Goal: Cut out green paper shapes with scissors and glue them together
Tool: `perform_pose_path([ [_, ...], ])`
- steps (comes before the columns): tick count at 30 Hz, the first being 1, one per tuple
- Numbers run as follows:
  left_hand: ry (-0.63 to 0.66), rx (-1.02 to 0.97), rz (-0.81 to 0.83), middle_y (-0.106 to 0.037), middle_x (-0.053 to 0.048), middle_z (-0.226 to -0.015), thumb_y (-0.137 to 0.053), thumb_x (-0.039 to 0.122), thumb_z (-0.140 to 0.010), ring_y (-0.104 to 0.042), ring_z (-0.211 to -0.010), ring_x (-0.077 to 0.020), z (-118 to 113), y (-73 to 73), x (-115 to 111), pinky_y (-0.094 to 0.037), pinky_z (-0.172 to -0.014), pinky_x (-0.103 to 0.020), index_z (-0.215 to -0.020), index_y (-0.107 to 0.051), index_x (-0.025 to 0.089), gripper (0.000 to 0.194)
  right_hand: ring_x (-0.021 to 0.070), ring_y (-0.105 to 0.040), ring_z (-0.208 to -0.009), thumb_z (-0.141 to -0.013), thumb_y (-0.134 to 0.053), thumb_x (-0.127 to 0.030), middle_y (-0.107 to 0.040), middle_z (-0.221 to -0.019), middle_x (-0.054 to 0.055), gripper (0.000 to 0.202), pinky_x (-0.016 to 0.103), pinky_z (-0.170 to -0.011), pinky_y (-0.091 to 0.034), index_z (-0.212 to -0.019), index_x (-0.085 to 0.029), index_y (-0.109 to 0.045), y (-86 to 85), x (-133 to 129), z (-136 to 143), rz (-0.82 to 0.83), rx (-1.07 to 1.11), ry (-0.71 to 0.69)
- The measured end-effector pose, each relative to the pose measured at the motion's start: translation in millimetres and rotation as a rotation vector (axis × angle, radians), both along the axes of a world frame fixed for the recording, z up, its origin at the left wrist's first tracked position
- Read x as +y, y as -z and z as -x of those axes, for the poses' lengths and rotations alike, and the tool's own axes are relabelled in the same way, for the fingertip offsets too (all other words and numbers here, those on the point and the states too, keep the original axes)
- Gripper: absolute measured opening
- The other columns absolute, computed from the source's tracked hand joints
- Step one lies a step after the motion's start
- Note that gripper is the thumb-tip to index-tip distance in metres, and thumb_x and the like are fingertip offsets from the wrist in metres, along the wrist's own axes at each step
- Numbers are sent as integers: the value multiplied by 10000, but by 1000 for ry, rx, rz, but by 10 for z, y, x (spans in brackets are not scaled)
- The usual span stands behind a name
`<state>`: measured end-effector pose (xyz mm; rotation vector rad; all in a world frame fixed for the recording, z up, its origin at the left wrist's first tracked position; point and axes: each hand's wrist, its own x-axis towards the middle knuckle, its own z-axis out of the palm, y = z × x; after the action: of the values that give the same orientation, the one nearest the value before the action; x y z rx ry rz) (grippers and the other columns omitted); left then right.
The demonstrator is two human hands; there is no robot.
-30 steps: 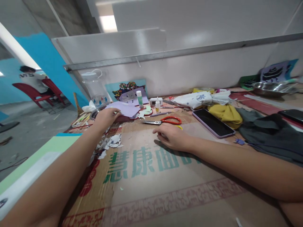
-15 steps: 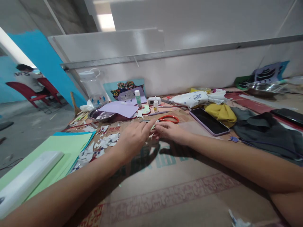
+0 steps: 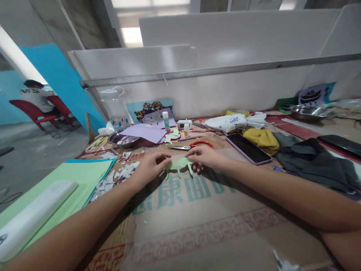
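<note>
A pale green paper cutout [image 3: 179, 164] with several narrow strips hanging down is stretched between my two hands, above the cardboard [image 3: 197, 214]. My left hand [image 3: 152, 165] pinches its left end between thumb and fingers. At the other end, my right hand [image 3: 205, 159] grips the cutout with its fingertips. Just beyond the hands lie scissors [image 3: 201, 144] with red-orange handles, blades pointing left. Behind them stand a small white glue bottle [image 3: 186, 128] and a glue stick [image 3: 166, 120].
To the left, a white oblong case [image 3: 38, 216] rests on green paper sheets [image 3: 84, 173]. Fabric scraps [image 3: 124, 173] lie beside them. A phone [image 3: 248, 148], yellow cloth [image 3: 261, 140] and dark cloth [image 3: 304, 162] are on the right. A person [image 3: 36, 96] sits far left.
My hands have moved apart from being close together, and the green paper cutout now shows spread between them. The scissors' blades have come into view. The camera view has tilted up slightly.
</note>
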<state>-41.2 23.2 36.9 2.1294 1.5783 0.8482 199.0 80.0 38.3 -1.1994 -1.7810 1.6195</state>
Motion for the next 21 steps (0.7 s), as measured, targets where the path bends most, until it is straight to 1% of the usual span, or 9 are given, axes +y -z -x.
perform_pose_path([
  [2, 15, -26, 50, -802, -74, -904, -564, 474, -899, -727, -761, -250, 19, 59, 18, -557, -681, -350, -1031, -766, 168, 390, 113, -594, -384, -889, -649, -146, -646, -515, -20, 143, 169, -352, -420, -1026, -152, -689, -7, 16, -23, -36, -32, 29],
  [3, 21, -40, 60, -805, -72, -914, -565, 482, -896, -730, -773, -249, 13, 81, 21, -557, -684, -343, -1032, -767, 169, 396, 106, -583, -375, -893, -642, -152, -637, -519, -31, 162, 163, -337, -393, -1051, -161, -679, -5, 23, -31, -55, -41, 49],
  [7, 50, -92, 73, -800, -83, -1040, -538, 522, -919, -735, -896, -255, -54, 114, -1, -564, -786, -351, -1140, -738, 180, 454, 96, -584, -399, -891, -646, -175, -630, -567, -49, 196, 156, -336, -358, -1087, -190, -651, 34, 25, -40, -130, -44, 92],
  [10, 57, -108, 33, -776, -93, -1167, -614, 540, -877, -721, -1013, -277, -93, 113, -19, -553, -876, -369, -1188, -727, 201, 474, 96, -580, -443, -890, -646, -224, -609, -589, -59, 165, 165, -379, -399, -1054, -202, -642, 82, -19, -28, -247, 21, 104],
  [11, 63, -106, 28, -776, -85, -1173, -634, 536, -865, -717, -1033, -280, -100, 111, -24, -545, -899, -370, -1165, -738, 211, 454, 101, -583, -466, -890, -641, -248, -597, -599, -61, 155, 173, -400, -419, -1038, -204, -638, 100, -35, -23, -308, 62, 111],
  [13, 79, -95, 55, -802, -57, -1073, -628, 521, -874, -729, -978, -272, -107, 103, -35, -539, -890, -360, -1057, -769, 229, 373, 109, -594, -515, -880, -634, -282, -585, -635, -57, 157, 191, -445, -451, -1014, -202, -628, 138, -53, -17, -438, 147, 126],
  [15, 84, -80, 105, -809, -32, -895, -578, 517, -906, -733, -824, -249, -111, 92, -45, -544, -808, -343, -923, -779, 234, 348, 108, -590, -534, -862, -637, -290, -580, -662, -56, 184, 203, -473, -458, -1020, -199, -615, 171, -47, -15, -515, 201, 144],
  [17, 83, -75, 124, -798, -24, -810, -535, 526, -927, -718, -745, -236, -114, 81, -50, -540, -753, -333, -847, -774, 236, 385, 107, -579, -526, -853, -637, -296, -567, -656, -64, 223, 211, -482, -453, -1051, -197, -602, 194, -22, -13, -523, 232, 154],
  [21, 44, -111, 114, -796, -21, -817, -543, 543, -929, -716, -752, -227, -106, 71, -41, -537, -720, -312, -857, -776, 243, 387, 111, -578, -523, -843, -641, -285, -560, -659, -66, 267, 222, -487, -448, -1090, -191, -605, 205, 15, -13, -501, 210, 153],
])
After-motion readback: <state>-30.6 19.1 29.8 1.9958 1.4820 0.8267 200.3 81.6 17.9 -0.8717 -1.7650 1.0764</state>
